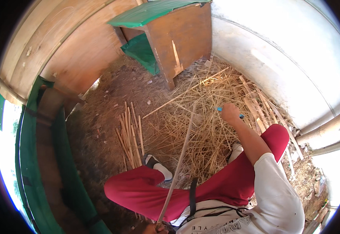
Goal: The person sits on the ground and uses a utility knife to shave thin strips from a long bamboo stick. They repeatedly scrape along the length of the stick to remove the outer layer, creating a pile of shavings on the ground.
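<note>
A long thin bamboo strip (181,160) slants up from my lap, across my left thigh, to above the pile of shavings. Its lower end is in my left hand (157,228), closed around it and partly cut off by the bottom edge of the view. My right hand (230,114) is a fist over the shavings, right of the strip's far end and apart from it. It grips a tool with a blue handle (219,109), which shows on both sides of the fist; its kind cannot be made out.
Pale shavings (201,136) heap between my feet. Bundled thin sticks (131,136) lie to the left, and split slats (255,101) along the white wall (283,50). A wooden table with a green cover (154,15) stands ahead. A green-covered bench (56,156) runs along the left.
</note>
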The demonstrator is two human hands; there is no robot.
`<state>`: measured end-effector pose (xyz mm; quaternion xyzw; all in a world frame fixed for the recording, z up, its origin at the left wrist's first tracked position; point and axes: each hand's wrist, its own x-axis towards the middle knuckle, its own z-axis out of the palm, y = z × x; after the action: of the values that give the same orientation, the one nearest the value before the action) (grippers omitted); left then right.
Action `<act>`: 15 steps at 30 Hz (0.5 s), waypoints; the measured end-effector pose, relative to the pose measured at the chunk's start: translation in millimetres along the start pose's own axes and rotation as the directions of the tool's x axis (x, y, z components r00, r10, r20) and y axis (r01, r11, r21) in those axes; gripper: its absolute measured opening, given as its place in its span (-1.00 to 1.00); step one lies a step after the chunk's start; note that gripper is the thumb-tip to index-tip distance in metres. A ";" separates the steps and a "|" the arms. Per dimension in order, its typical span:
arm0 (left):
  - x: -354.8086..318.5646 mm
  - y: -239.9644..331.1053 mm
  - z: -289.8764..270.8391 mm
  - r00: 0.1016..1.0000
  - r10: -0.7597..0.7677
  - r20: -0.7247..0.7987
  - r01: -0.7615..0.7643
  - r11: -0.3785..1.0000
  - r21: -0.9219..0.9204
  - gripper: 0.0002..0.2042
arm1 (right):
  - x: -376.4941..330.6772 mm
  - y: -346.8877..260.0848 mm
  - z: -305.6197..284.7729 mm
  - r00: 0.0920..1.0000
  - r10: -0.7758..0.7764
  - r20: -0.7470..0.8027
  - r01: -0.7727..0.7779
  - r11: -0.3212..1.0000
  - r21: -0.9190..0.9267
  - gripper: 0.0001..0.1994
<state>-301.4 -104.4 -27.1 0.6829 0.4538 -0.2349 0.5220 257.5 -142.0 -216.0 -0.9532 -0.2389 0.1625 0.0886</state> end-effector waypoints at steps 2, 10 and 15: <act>1.3 2.3 -3.7 1.000 -0.023 0.017 0.024 0.995 -0.096 -0.72 | -6.6 -7.7 -2.7 1.000 -0.016 -0.014 0.016 1.000 0.010 -0.87; 65.3 29.0 -19.7 0.870 0.067 0.488 0.277 0.753 -0.596 -0.67 | -40.6 -69.2 -39.5 0.961 -0.195 0.198 0.039 0.800 0.599 -0.50; 98.4 59.8 -22.5 0.797 0.261 0.545 0.291 0.625 -0.724 -0.61 | -104.6 -97.6 -46.0 0.910 -0.306 0.280 -0.029 0.627 0.779 -0.36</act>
<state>-206.1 -49.3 -67.7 0.2711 0.3242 -0.2239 0.8782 144.9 -112.0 -121.2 -0.7504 -0.2337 0.4256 0.4485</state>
